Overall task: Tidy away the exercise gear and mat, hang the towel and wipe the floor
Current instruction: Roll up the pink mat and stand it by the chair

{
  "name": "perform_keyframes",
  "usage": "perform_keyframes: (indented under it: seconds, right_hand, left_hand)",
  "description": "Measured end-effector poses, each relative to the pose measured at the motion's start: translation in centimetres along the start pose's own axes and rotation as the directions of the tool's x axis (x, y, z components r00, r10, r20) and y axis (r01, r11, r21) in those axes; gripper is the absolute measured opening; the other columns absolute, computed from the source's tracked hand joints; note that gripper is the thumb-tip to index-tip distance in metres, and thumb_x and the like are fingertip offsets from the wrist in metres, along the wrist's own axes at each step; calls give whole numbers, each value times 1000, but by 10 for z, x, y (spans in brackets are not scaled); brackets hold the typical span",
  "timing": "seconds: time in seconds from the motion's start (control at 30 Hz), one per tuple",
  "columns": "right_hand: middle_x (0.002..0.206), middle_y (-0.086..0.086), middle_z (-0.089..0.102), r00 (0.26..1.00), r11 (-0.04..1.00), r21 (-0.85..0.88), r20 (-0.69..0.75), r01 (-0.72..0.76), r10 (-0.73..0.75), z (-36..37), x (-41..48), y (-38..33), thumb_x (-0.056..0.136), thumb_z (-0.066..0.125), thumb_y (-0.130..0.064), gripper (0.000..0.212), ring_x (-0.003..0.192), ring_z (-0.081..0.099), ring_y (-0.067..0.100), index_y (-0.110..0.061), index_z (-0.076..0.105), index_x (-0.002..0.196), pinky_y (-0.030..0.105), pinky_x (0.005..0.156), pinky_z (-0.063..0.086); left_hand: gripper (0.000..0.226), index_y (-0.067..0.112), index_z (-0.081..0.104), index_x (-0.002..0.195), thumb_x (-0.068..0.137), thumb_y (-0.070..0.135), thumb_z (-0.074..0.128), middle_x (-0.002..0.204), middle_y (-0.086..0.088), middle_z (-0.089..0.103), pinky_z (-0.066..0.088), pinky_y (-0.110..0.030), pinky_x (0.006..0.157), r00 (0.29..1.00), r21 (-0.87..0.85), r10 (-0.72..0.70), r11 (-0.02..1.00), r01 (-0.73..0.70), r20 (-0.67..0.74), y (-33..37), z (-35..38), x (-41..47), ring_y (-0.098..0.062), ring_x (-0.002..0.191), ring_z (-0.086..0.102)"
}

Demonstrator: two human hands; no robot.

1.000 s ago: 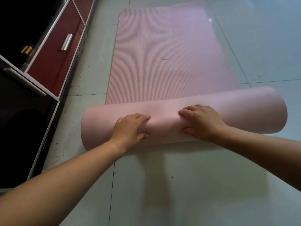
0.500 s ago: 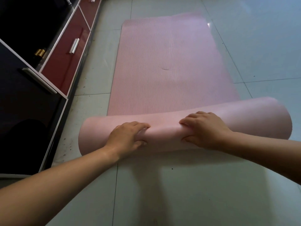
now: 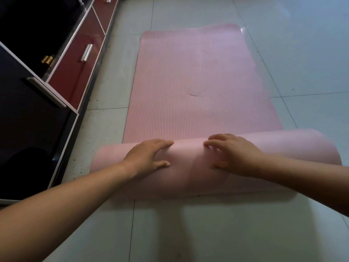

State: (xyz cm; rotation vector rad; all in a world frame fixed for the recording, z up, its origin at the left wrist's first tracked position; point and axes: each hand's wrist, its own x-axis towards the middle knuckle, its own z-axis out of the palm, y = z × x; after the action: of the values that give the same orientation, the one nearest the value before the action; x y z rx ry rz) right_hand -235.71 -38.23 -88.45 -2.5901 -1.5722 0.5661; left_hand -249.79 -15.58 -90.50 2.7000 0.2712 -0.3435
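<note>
A pink ribbed exercise mat (image 3: 200,76) lies flat on the pale tiled floor and runs away from me. Its near end is curled into a loose roll (image 3: 190,167) lying across the view. My left hand (image 3: 149,157) presses on top of the roll left of its middle, fingers stretched forward and thumb spread toward me. My right hand (image 3: 232,154) presses on the roll just right of the middle, fingers spread and slightly bent over its top. Neither hand wraps round the mat.
A low dark cabinet with red drawer fronts (image 3: 75,72) and silver handles (image 3: 86,52) runs along the left, close to the mat's left edge. A small gold object (image 3: 47,59) sits inside it. Tiled floor (image 3: 302,63) stretches to the right and in front of me.
Both hands have gone from gripping the roll with curled fingers to lying flatter on top of it. The roll has grown thicker. The view has shifted back, showing the mat's far end.
</note>
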Motion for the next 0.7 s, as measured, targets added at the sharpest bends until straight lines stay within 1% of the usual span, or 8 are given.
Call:
perform_keyframes:
  seconds: [0.07, 0.13, 0.23, 0.33, 0.4, 0.5, 0.63, 0.7]
  right_hand:
    - [150, -5, 26, 998, 997, -66, 43, 45, -42, 4, 1, -4, 78, 63, -53, 78, 134, 29, 20, -28, 27, 143, 35, 107, 30]
    - [152, -3, 16, 995, 990, -121, 73, 71, -62, 8, 1, -7, 77, 62, -56, 87, 137, 20, 21, -26, 18, 145, 36, 110, 25]
    - [153, -2, 12, 992, 979, -182, 101, 92, -75, 8, 9, -6, 74, 63, -59, 95, 138, 18, 22, -24, 13, 146, 38, 109, 25]
    - [154, -5, 17, 994, 984, -160, 87, 83, -69, 2, 23, 2, 73, 64, -61, 95, 137, 22, 20, -27, 15, 147, 37, 108, 30]
    - [153, -6, 21, 997, 990, -129, 59, 54, -47, -3, 31, 7, 73, 65, -61, 93, 137, 25, 19, -28, 18, 147, 37, 107, 32]
    - [148, -4, 30, 1000, 996, -84, -6, -5, 5, -6, 40, 14, 72, 67, -59, 86, 131, 35, 21, -29, 29, 143, 36, 102, 37]
    - [140, -3, 39, 993, 994, -21, -52, -105, 104, -8, 51, 15, 70, 71, -55, 76, 125, 41, 21, -29, 41, 135, 36, 95, 39]
    - [140, -2, 40, 992, 994, 5, -65, -111, 111, -8, 53, 12, 74, 71, -49, 72, 124, 41, 22, -27, 42, 136, 37, 96, 42]
  left_hand:
    - [67, 32, 41, 137, 78, 44, 69, 139, 7, 46, 38, -31, 101, 1000, -4, -12, 1000, 12, 1, -2, -2, 7, -17, 125, 44]
    - [66, 32, 42, 137, 77, 45, 69, 138, 7, 46, 40, -32, 100, 1000, 5, -20, 1000, 20, 4, -5, -2, 12, -17, 125, 44]
    - [62, 30, 43, 136, 81, 46, 65, 138, 6, 46, 41, -32, 99, 1000, 28, -16, 999, 16, -6, -6, 0, 13, -18, 124, 45]
    - [57, 30, 40, 139, 87, 44, 58, 144, 4, 40, 36, -31, 104, 1000, 71, -6, 997, 8, -29, -3, 1, 12, -18, 130, 39]
    - [59, 30, 36, 141, 88, 47, 55, 149, 2, 33, 30, -31, 108, 999, 102, 2, 995, 2, -40, 0, 0, 11, -18, 135, 32]
    - [66, 29, 30, 144, 87, 51, 54, 153, 0, 26, 24, -32, 112, 999, 170, 23, 985, -17, -35, 6, 0, 10, -19, 139, 25]
    - [78, 28, 13, 148, 85, 58, 49, 157, -2, 11, 20, -42, 115, 999, 299, -18, 954, 3, 45, 9, 6, 18, -23, 143, 13]
    - [80, 28, 12, 148, 85, 59, 49, 157, -2, 10, 21, -44, 114, 998, 310, -34, 951, 15, 56, 7, 5, 26, -23, 143, 12]
